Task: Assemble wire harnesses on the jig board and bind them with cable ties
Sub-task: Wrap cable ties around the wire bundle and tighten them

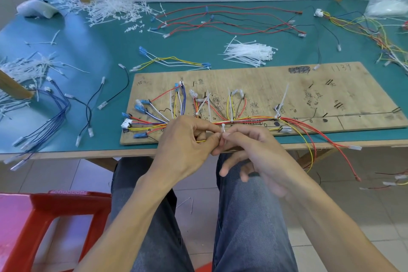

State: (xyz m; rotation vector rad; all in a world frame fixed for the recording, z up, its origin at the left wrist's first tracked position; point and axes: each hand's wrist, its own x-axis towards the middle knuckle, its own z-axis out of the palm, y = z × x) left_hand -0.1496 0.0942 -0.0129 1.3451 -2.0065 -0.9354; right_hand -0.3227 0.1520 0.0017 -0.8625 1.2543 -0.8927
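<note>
Partway: binding the multicoloured wire harness (247, 120) on the plywood jig board (309, 95).
Left hand (185, 139) grips it, right hand (260, 152) pinches a white cable tie (223, 128); fitted ties (230, 106) stand untrimmed.

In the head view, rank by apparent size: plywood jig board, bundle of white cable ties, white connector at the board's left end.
Largest: plywood jig board.
Then: bundle of white cable ties.
Smallest: white connector.
Gaps are clear despite differing nearness.

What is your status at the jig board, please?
Left hand grips a yellow wire; right hand pinches a white cable tie. Wire harness lies on the jig board, partly tied. Nothing in the way.
</note>
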